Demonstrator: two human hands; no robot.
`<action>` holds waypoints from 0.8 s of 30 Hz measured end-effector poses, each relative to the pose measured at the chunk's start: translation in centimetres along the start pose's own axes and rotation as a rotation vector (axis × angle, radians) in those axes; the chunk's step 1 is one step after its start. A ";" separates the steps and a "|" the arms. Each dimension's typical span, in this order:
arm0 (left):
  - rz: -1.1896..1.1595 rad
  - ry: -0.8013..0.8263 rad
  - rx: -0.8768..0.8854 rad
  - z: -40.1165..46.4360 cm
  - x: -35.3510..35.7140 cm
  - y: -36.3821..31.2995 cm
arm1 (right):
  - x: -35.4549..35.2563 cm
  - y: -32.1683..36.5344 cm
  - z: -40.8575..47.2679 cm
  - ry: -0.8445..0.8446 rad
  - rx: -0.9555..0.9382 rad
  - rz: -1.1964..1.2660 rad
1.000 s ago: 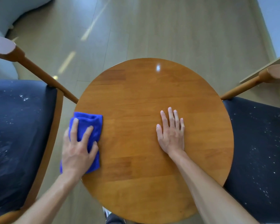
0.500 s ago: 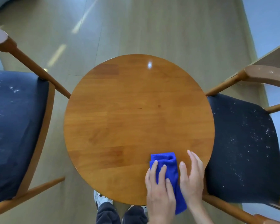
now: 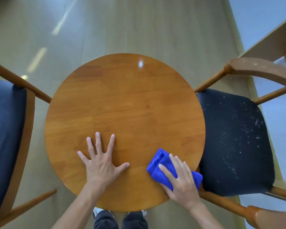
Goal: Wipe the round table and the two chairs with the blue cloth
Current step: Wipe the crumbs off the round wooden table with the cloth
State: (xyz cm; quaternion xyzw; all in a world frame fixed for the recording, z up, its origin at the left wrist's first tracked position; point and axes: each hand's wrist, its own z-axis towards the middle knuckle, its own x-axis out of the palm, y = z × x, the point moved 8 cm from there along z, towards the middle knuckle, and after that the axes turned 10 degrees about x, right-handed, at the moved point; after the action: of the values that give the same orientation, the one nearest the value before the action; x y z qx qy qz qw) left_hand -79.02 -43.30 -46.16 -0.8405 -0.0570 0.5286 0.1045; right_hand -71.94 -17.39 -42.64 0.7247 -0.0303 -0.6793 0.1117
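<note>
The right hand [image 3: 180,177] lies flat on the blue cloth [image 3: 160,164], fingers straight and slightly spread, pressing it against the round counter [image 3: 122,100] at its near right edge; one end of the cloth hangs past the rim toward the right chair [image 3: 234,142]. The left hand [image 3: 101,161] rests palm down on the bare wood near the near edge, fingers splayed wide, holding nothing. Both forearms reach in from the near side. The cloth is soft, bunched microfibre. The counter is glossy, honey-coloured plank wood. The right chair's dark seat is speckled with white crumbs; the left chair [image 3: 5,138] has a similar dark seat in a wooden frame.
</note>
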 end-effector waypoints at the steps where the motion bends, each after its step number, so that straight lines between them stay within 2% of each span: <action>1: 0.036 0.021 -0.005 0.4 0.3 0.2 | -0.9 -2.8 1.8 -0.022 0.125 0.011; 6: 0.060 0.037 -0.014 0.8 0.6 0.1 | -2.9 -13.8 10.3 -0.078 0.849 0.167; 8: 0.060 0.039 -0.013 0.8 0.5 0.1 | -3.1 -14.2 11.9 -0.084 0.982 0.192; 10: 0.052 0.044 -0.010 0.8 0.5 0.0 | -3.0 -10.8 12.3 -0.099 0.883 0.085; 12: 0.053 0.060 -0.011 0.9 0.4 -0.1 | -2.1 -4.5 11.0 -0.087 0.661 0.038; 15: 0.047 0.098 -0.017 0.8 0.2 -0.1 | 1.2 5.7 5.8 0.080 0.429 0.068; 17: 0.020 0.125 0.005 0.7 0.1 0.0 | 2.2 10.1 3.1 0.188 0.360 0.122; 21: -0.067 0.169 0.050 0.4 -0.9 0.6 | 1.7 10.6 2.4 0.239 0.313 0.142; 24: -0.105 0.132 0.033 -0.2 -2.2 0.3 | 1.2 8.9 1.8 0.334 0.351 0.174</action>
State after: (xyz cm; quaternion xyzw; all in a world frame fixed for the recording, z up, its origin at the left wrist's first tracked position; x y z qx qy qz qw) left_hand -79.85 -44.07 -44.20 -0.8675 -0.0852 0.4668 0.1494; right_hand -72.72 -26.51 -42.08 0.8298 -0.1912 -0.5223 0.0456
